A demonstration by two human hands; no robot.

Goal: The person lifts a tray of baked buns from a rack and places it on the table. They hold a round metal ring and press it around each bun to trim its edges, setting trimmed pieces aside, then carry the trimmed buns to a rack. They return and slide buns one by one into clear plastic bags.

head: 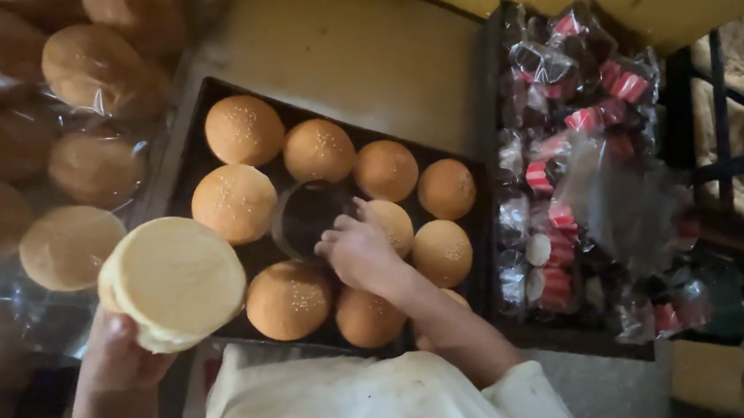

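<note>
Head view — left hand: the left hand [118, 352] is gripping a stack of pale buns [173, 280] from below, flat undersides facing the camera, held up just beside the left edge of the tray.
Head view — right hand: the right hand [360, 250] is reaching into the dark baking tray [198, 159], fingers curled down over a sesame bun [390, 226] in the middle row; whether they are closed on it I cannot tell.
Tray: sesame-topped buns are sitting in rows, with one bare cup [309, 216] just left of the reaching hand.
Step in hand: it looks like buns are being gathered off the tray into the stack.
Next move: likely calling for a gentle lift — soft crusts dent easily.
Surroundings: bagged buns [35, 117] are lying to the left, small wrapped packets [572, 158] in a crate to the right.
</note>
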